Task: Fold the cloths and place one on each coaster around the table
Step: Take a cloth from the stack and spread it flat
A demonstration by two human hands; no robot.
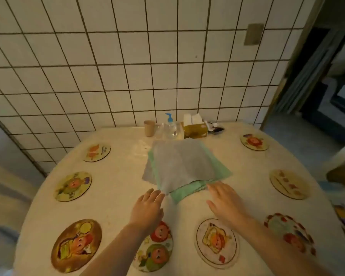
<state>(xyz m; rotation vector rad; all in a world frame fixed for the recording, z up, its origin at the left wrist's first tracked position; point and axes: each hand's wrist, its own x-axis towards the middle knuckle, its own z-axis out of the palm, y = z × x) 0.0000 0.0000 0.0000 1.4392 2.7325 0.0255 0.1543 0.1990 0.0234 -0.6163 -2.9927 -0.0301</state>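
Both forearms ran off the bottom edge; left hand (147,206) and right hand (225,200), fingers spread, touched the stacked cloths (183,166), partly hiding one coaster (155,248).

Far table edge, against white tiled wall (127,66): tan cup (149,128), clear pump bottle with blue top (170,126), yellow tissue box (195,128), small dark items (215,127) just right of box. Beige plate (254,34) on wall upper right; dark doorway (327,86) at right.

Your hands reach the cloth stack at the middle of the surface (116,176).

Your left hand (147,208) and right hand (225,202) lie flat, fingers straight, fingertips at the near edge of the grey and green cloths (183,164). Picture coasters (73,186) ring the stack, all uncovered; a pump bottle (170,127) and tissue box (194,129) stand by the tiled wall (127,66).
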